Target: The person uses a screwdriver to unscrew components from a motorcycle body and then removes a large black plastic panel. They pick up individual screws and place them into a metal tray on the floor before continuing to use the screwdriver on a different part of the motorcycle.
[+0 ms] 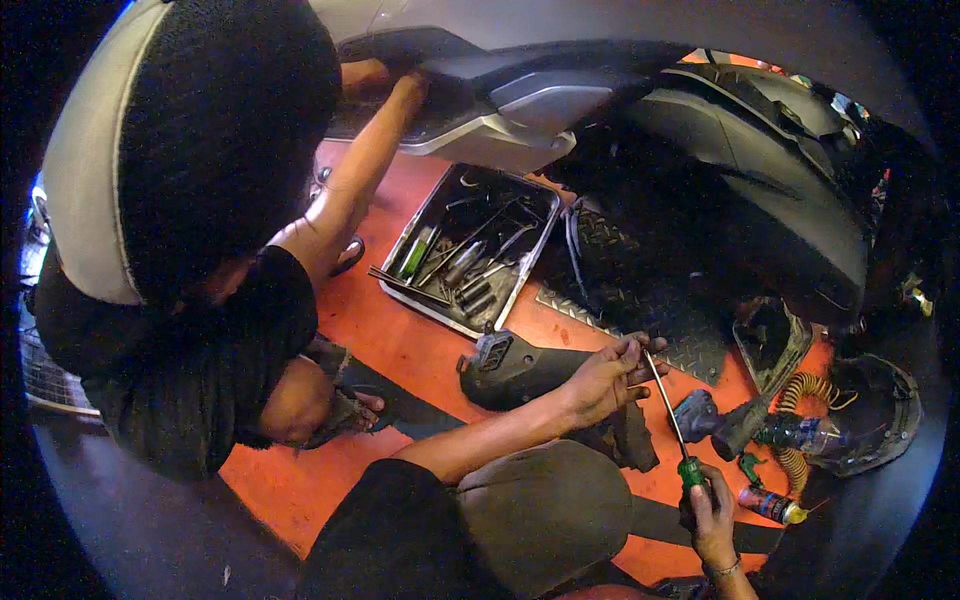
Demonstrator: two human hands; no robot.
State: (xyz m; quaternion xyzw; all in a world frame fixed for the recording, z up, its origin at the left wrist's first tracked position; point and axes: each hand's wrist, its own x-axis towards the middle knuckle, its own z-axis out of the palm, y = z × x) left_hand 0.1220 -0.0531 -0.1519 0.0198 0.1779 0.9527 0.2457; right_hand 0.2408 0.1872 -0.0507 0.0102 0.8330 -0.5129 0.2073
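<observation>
My right hand (pixel 712 515) is wrapped round the green handle of a long screwdriver (pixel 668 408), whose shaft slants up and away to the left. At its tip, the fingers of my left hand (pixel 608 382) are pinched together. Whatever they hold there, if anything, is too small to make out. A dark plastic cover (pixel 525 372) with a vented end lies on the floor beyond my left forearm. Just right of the shaft rests a blue and black power tool (pixel 697 412).
A tray of hand tools (pixel 508 318) stands beyond the cover. On the left a co-worker (pixel 170 370) reaches into a scooter body (pixel 545 105). At right lie a spray can (pixel 768 504), a coiled yellow hose (pixel 800 390) and a dark bin-like shell (pixel 890 425). Diamond-patterned metal plate (pixel 695 355) adjoins the orange floor.
</observation>
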